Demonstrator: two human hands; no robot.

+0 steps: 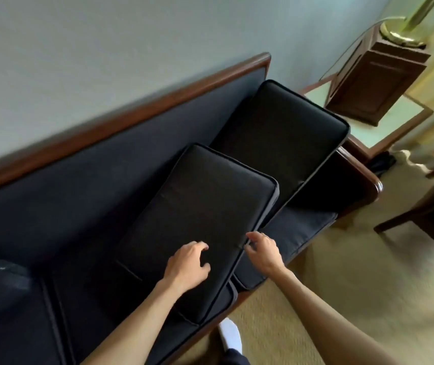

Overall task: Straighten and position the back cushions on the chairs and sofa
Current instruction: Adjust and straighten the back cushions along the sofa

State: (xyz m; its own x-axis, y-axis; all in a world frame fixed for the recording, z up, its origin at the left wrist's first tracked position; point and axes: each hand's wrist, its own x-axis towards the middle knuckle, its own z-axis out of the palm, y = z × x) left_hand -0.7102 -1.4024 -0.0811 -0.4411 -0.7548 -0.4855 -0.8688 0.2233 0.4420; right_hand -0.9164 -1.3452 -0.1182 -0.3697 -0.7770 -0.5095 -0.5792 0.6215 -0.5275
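Looking down at the sofa (84, 164), we see two dark back cushions lying flat on its seat instead of standing against the backrest. The near cushion (195, 222) lies slanted across the middle of the sofa seat, its lower corner hanging over the seat's front edge. The far cushion (284, 133) lies beyond it toward the sofa's armrest end, tilted, with one long edge raised above the seat and its corner reaching out over the wooden armrest (366, 177).

Our left hand (188, 262) rests on top of the near cushion close to its right edge, fingers loosely curled and spread, its grip closed on nothing. Our right hand (262, 250) sits at that same cushion's right edge, thumb and fingers bent round the piped seam; we cannot tell for sure whether its grip pinches the seam or only touches it.

Past the sofa's armrest a small side counter (405, 115) carries a dark wooden box (374, 77) with a brass lamp base (397, 32) on top. A white-socked foot (230, 334) shows on the carpet (337, 275) in front of the sofa.
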